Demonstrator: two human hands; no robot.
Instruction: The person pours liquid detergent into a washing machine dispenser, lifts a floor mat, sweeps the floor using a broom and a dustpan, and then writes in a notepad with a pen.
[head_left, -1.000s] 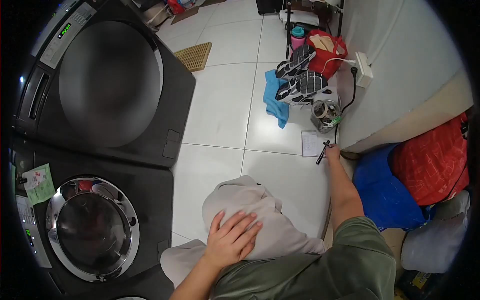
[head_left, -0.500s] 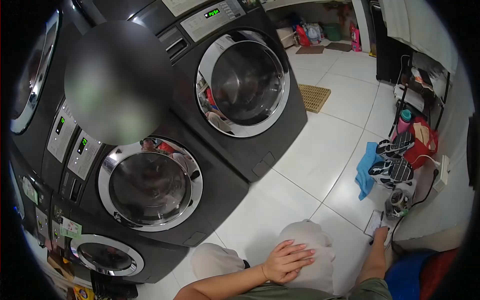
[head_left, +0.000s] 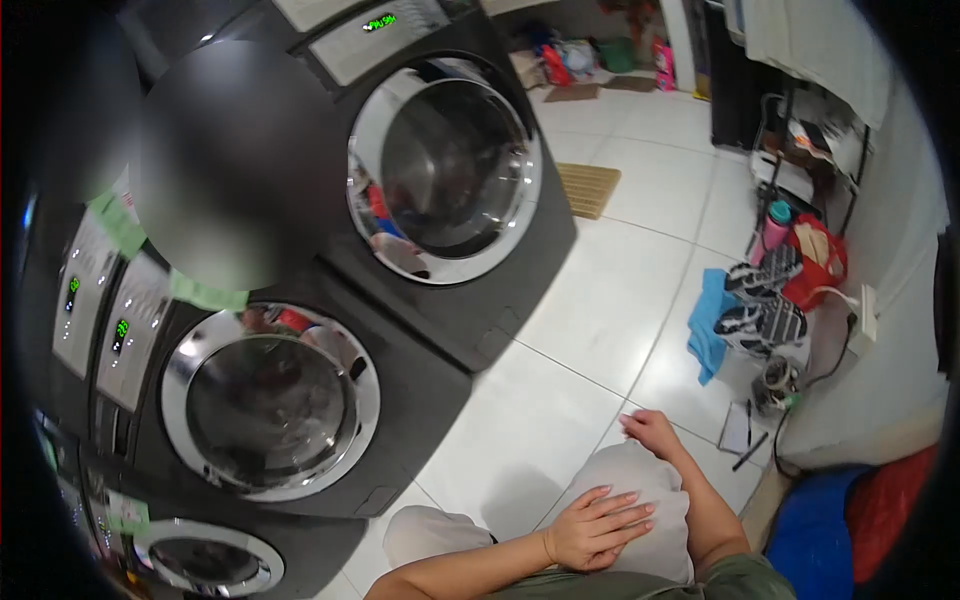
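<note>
My left hand (head_left: 600,530) lies flat on the light trousers over my right knee (head_left: 640,490), fingers spread, holding nothing. Just beyond that knee, above the white floor, is my right hand (head_left: 652,432). Its fingers are loosely curled in, and no object shows in them. To its right on the floor lies a small white notepad (head_left: 734,432) with a thin dark pen on it. A second dark pen (head_left: 750,452) rests on the tiles beside the pad. Behind the pad stands a glass jar (head_left: 777,385) with dark contents.
Dark front-loading washing machines (head_left: 455,170) line the left side. At right are grey-black sneakers (head_left: 765,325), a blue cloth (head_left: 708,325), a red bag (head_left: 820,265), a pink bottle (head_left: 772,235) and a power strip (head_left: 862,320) with cables. A tan mat (head_left: 588,190) lies farther back.
My right hand has moved from the notepad leftward to beside my knee, leaving the pad and pens on the floor. My left hand stays on the knee. The view has turned slightly.
</note>
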